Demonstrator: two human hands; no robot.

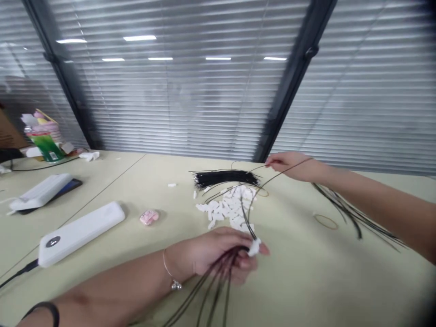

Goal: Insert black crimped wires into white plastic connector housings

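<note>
My left hand (pixel 228 254), low in the middle of the view, is closed round several thin black wires (pixel 216 284) and a small white connector (pixel 254 247) at its fingertips. Farther back on the right, my right hand (pixel 284 164) pinches the end of a thin black wire, beside the black wire bundle (pixel 226 177). A heap of small white connectors (pixel 226 208) lies between the bundle and my left hand. More black wires (pixel 344 209) rest on the table under my right forearm.
On the left of the table (pixel 177 272) are a white power bank (pixel 81 234) with a cable, a white device on a phone (pixel 46 193), a pink wrapped item (pixel 149 217) and a green container (pixel 49 146). Rubber band (pixel 326 221) at right; window blinds behind.
</note>
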